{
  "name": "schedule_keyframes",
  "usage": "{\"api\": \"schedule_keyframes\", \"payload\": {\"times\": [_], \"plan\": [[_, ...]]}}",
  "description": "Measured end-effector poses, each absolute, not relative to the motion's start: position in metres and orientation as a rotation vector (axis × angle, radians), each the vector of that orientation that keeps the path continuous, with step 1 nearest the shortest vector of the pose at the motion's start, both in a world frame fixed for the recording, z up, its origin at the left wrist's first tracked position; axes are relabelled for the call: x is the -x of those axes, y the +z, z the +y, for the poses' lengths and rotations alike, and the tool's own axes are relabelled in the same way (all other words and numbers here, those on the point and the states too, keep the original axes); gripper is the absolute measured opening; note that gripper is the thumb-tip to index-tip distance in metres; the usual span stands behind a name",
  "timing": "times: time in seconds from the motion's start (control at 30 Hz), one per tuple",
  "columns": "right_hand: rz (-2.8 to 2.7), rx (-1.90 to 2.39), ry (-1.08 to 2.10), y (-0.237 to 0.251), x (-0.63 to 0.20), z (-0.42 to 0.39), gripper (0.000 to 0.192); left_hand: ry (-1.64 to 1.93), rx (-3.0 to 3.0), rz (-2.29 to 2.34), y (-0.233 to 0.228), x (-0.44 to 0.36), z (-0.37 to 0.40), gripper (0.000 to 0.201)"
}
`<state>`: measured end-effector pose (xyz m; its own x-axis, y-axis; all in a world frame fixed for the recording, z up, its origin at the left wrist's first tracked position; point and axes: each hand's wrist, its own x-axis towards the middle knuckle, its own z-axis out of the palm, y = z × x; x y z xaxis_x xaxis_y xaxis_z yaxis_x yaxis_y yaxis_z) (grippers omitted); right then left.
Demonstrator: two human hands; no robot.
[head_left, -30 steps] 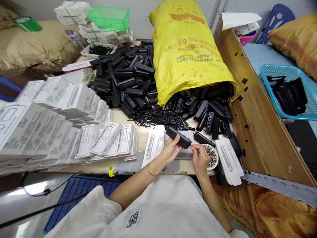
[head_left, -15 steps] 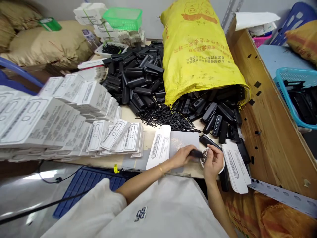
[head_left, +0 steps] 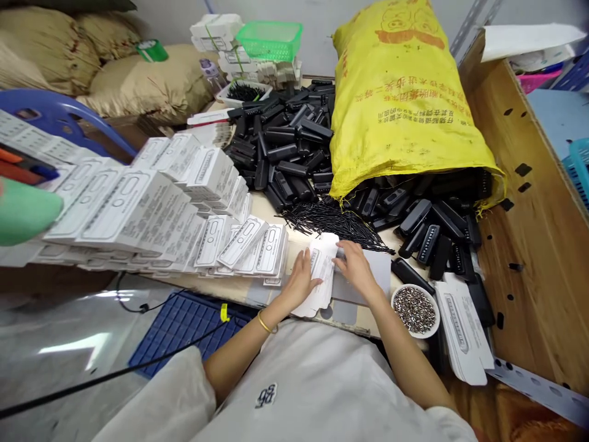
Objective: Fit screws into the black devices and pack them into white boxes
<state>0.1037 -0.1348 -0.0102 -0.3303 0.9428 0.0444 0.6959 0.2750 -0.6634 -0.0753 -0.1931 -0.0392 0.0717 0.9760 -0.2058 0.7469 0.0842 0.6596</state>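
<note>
A white printed paper box (head_left: pixel 324 270) lies in front of me on the bench, flat or nearly flat. My left hand (head_left: pixel 300 283) grips its left side, with the fingers stretched along the edge and the thumb over the printed face. My right hand (head_left: pixel 355 269) has its curled fingers and thumb at the box's upper right edge. No black piece shows in either hand; whatever is under the right fingers is hidden. To the right, a white bowl (head_left: pixel 438 325) holds many small shiny metal parts. A grey mat (head_left: pixel 378 270) lies under and beside the right hand.
Stacked white boxes (head_left: pixel 124 209) line the left side. Black plastic cases (head_left: pixel 285 138) are heaped behind thin black strips (head_left: pixel 331 222). More cases spill from a yellow sack (head_left: pixel 405 116). Flat boxes (head_left: pixel 462 325) lie beside a wooden side panel (head_left: pixel 547 264). A green object (head_left: pixel 27 212) intrudes at far left.
Both hands have left the bowl of metal parts and moved left to the white box. The blurred black piece from my left hand no longer shows. The view has shifted.
</note>
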Motion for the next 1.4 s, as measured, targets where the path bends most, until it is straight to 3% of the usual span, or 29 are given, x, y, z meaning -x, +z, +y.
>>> {"api": "schedule_keyframes", "payload": {"times": [0.07,0.27,0.37,0.43,0.57,0.63,0.77,0.83,1.0,1.23,1.4], "plan": [[-2.238,1.571,0.774,-0.015,-0.088,-0.123,0.033,0.378,-1.607,1.72,-0.051,0.077,-0.194,0.092],[-2.317,1.652,0.836,0.003,-0.103,-0.104,0.013,0.53,-1.605,1.662,-0.024,0.07,-0.185,0.09],[-2.182,1.441,0.833,0.024,-0.131,-0.109,0.013,0.756,-1.499,1.412,0.007,0.062,-0.185,0.077],[-2.074,1.206,0.937,0.034,-0.149,-0.114,0.015,0.713,-1.223,1.088,0.018,0.05,-0.188,0.071],[-1.757,0.816,1.334,0.034,-0.17,-0.124,0.027,0.562,-0.711,0.685,0.017,0.022,-0.19,0.079],[-1.528,0.852,1.33,0.027,-0.17,-0.131,0.029,0.594,-0.622,0.708,0.013,0.013,-0.187,0.086],[-1.243,1.275,0.988,0.011,-0.152,-0.153,0.033,0.75,-0.645,0.765,0.014,0.005,-0.18,0.108],[-1.211,1.394,0.961,0.005,-0.142,-0.164,0.035,0.788,-0.714,0.797,0.016,0.002,-0.179,0.104],[-1.148,1.406,1.105,-0.001,-0.134,-0.178,0.039,0.804,-0.951,0.945,0.008,-0.007,-0.183,0.069],[-1.003,1.291,1.194,0.0,-0.14,-0.172,0.032,0.79,-0.993,0.994,0.002,-0.011,-0.183,0.099],[-0.788,1.296,1.319,-0.002,-0.137,-0.165,0.034,0.769,-1.241,1.116,0.004,-0.011,-0.185,0.098]]}}
